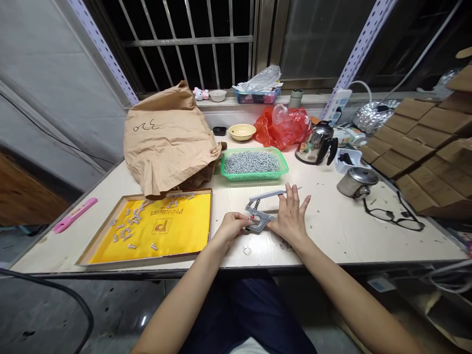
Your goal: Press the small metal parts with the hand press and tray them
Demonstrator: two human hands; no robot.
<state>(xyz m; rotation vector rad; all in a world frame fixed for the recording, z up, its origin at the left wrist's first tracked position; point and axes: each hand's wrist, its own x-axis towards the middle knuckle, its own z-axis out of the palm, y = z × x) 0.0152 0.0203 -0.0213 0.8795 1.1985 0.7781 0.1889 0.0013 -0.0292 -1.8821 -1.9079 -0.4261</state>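
My right hand (291, 216) is around the open handles of a grey metal hand press (260, 220) with a coil spring and a small red part at its jaw. Its fingers lie on the raised upper lever, and the palm is by the lower handle. My left hand (232, 225) is closed in a pinch at the jaw; what lies between its fingertips is too small to make out. Behind the tool, a green basket (254, 177) holds a heap of small silver metal pieces (252, 162). To the left, several silver pieces (136, 216) lie scattered on a yellow-lined tray (184, 236).
A large brown paper bag (165, 142) stands behind the tray. A pink-handled tool (75, 215) lies at the left edge. Along the back are a yellow bowl (242, 132), red plastic bag (282, 128) and kettle (316, 142). Rightward are a metal cup (356, 183), glasses (394, 216) and cardboard (424, 142).
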